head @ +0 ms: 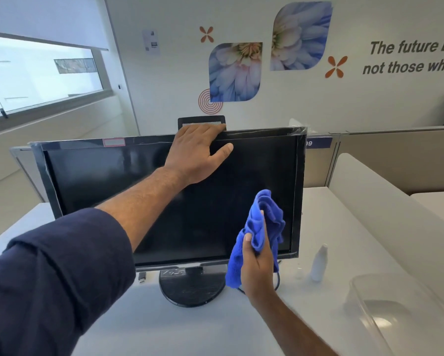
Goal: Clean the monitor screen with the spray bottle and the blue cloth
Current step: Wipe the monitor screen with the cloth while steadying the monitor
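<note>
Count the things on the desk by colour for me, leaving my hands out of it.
Black: 1, the monitor
Blue: 1, the blue cloth, held against the screen
White: 1, the spray bottle
Clear: 1, the plastic container
Total: 4

Left hand (197,152) draped, right hand (257,263) clenched

White desk (190,330): monitor (254,176), bottle (319,263), perhaps tub (395,312).

A white wall (169,80) at twelve o'clock carries blue flower prints (235,71) and grey lettering (411,57). At ten o'clock a window (41,73) under a roller blind (43,19) pours in daylight. Beige desk partitions (395,155) run at two o'clock behind the white desk (185,327).
</note>
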`<state>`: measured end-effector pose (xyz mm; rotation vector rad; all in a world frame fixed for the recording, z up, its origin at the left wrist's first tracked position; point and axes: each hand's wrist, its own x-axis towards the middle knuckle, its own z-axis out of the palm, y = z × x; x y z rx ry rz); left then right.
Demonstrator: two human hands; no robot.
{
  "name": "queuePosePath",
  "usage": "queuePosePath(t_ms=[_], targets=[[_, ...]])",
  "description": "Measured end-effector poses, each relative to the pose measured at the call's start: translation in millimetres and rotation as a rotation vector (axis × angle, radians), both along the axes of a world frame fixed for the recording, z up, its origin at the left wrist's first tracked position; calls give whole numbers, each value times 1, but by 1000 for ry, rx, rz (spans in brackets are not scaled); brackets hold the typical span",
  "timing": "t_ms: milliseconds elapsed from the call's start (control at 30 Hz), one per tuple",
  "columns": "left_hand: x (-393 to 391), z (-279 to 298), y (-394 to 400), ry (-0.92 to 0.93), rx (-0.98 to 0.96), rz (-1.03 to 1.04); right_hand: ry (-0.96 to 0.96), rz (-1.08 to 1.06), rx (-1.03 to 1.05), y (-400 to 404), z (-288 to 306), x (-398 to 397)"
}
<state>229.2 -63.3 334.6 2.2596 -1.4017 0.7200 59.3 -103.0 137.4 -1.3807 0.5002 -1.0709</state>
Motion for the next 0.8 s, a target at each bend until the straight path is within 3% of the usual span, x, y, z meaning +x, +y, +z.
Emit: queuePosePath(t_ms=[233, 367, 467, 600, 800], targets=[[-28, 0, 29, 14, -119, -50, -207, 149, 392, 8, 44, -31], [-68, -51, 74, 115, -137, -213, -253, 256, 590, 6, 52, -42], [-99, -106, 113, 337, -77, -299, -321, 311, 719, 10, 53, -49], [-131, -161, 138, 331, -32, -331, -409, 397, 773, 25, 50, -57], [-143, -182, 161, 240, -213, -289, -437, 416, 731, 48, 45, -70]])
